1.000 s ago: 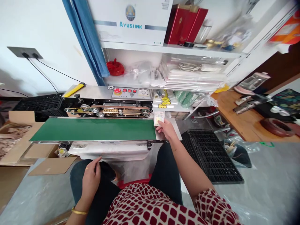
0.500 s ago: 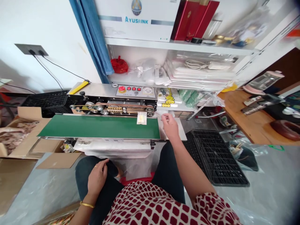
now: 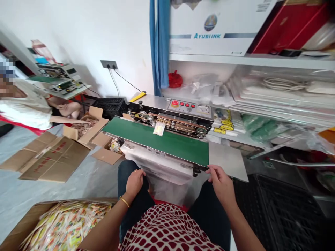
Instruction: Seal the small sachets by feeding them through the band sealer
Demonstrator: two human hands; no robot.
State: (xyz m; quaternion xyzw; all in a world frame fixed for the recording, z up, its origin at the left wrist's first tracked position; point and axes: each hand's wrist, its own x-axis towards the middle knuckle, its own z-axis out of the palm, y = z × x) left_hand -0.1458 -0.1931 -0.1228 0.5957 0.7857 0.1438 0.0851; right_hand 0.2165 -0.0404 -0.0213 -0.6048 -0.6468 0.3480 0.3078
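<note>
A small clear packet lies on the green conveyor belt, its upper edge at the rollers of the sealing machine. My right hand is at the near edge of the belt, beside the metal end plate; its thumb and fingers are drawn together, and whatever is between them, if anything, is too small to make out. On my left thigh rests my left hand, fingers curled in and closed, with no object visible in it.
An open carton of printed packets stands at lower left. Beyond it are flattened cardboard and a seated person reaching into another box. Black crates stand at right, below shelves.
The view has swung left. The packet has travelled left along the belt into the machine's rollers. My right hand has moved back from the end plate to the belt's near edge.
</note>
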